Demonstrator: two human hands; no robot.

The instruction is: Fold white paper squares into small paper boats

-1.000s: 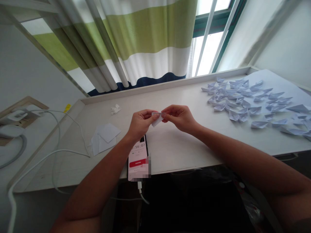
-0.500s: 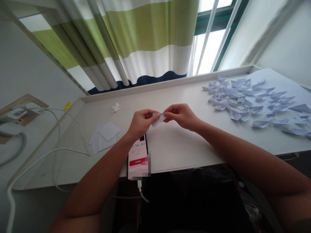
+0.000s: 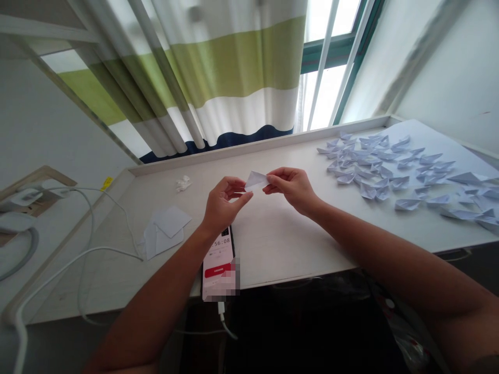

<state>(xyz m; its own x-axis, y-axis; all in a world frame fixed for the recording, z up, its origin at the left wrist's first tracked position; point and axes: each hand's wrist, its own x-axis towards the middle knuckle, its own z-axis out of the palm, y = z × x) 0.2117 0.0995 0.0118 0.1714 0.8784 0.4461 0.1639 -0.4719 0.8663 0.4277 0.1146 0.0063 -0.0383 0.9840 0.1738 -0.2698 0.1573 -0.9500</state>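
1. Head view: folded paper point(image 3: 256, 179), one, white, roughly triangular; it is showing between the two hands above the white desk point(image 3: 280, 244), one point facing the window side.
2. Long axis: the longest edge is running crosswise from hand to hand, its right end sitting a little higher in view than its left.
3. Right hand point(image 3: 292, 187), one: thumb and forefinger are clamping the paper's right corner; the sheet is extending leftward from these fingertips.
4. Left hand point(image 3: 224, 202), one: thumb and fingers are standing apart with a visible gap; the thumb tip is sitting just below the paper's lower edge. Fingertips are lying at the left corner; whether they are touching it cannot be told.
5. Nearness: both hands are flanking the paper closely, the right one gripping; from the left fingers, the paper is lying to the right.
6. Loose sheets point(image 3: 167, 228), several, flat: lying left of the left forearm.
7. Phone point(image 3: 218, 254), one: lying beside that forearm, its screen facing up.
8. Boat-shaped papers point(image 3: 374, 161), many: occupying the desk's right side, well apart from the left hand.
9. Crumpled white tissue point(image 3: 183, 183), one: lying beyond the loose sheets.
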